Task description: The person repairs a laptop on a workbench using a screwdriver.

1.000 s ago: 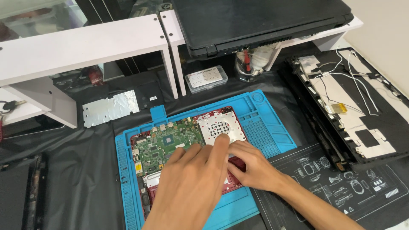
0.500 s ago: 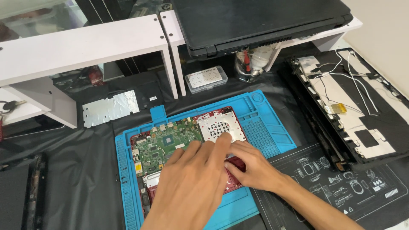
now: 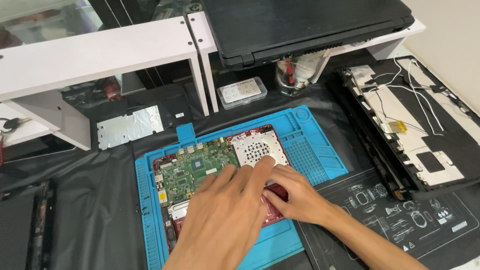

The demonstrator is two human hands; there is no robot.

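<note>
Hands barely shifted, circuit board lengthwise left-right on mat

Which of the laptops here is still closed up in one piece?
The black laptop on the white shelf. The red one on the blue mat lies opened, circuit board bare.
</note>
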